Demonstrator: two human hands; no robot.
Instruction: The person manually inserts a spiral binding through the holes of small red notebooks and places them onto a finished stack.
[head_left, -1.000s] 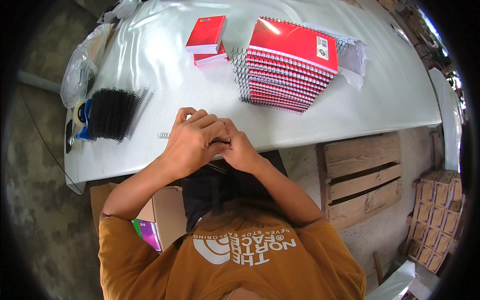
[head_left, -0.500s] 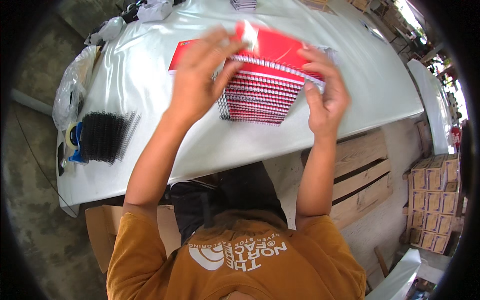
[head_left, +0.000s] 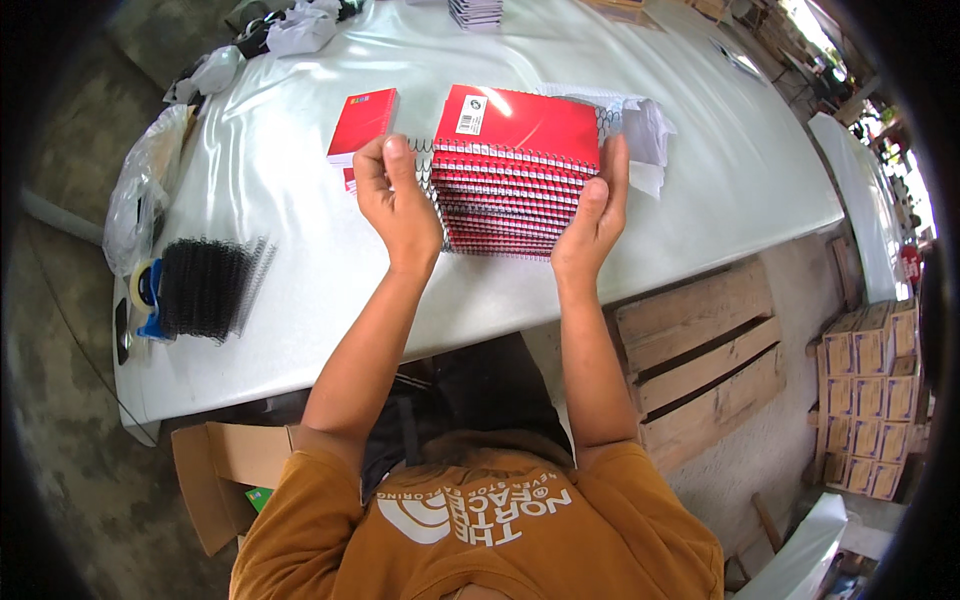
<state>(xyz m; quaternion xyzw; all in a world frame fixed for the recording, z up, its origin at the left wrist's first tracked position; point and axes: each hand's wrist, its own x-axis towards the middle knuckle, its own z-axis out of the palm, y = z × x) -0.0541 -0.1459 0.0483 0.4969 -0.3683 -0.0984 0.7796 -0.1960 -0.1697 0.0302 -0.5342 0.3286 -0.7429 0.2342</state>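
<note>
head view: hands (head_left: 403, 220) (head_left: 590, 230) flank notebook stack (head_left: 515, 180), back from table edge (head_left: 250, 390)

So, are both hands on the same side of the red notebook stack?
No, the left hand is at the notebook stack's left, the right hand at its right.

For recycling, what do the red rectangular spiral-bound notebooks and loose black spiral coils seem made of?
Red rectangular notebooks: probably glossy card outside (glare streak), paper inside (pale edges). Loose black coils: dull-looking plastic or coated wire; thin, dark loops leave that open.
</note>
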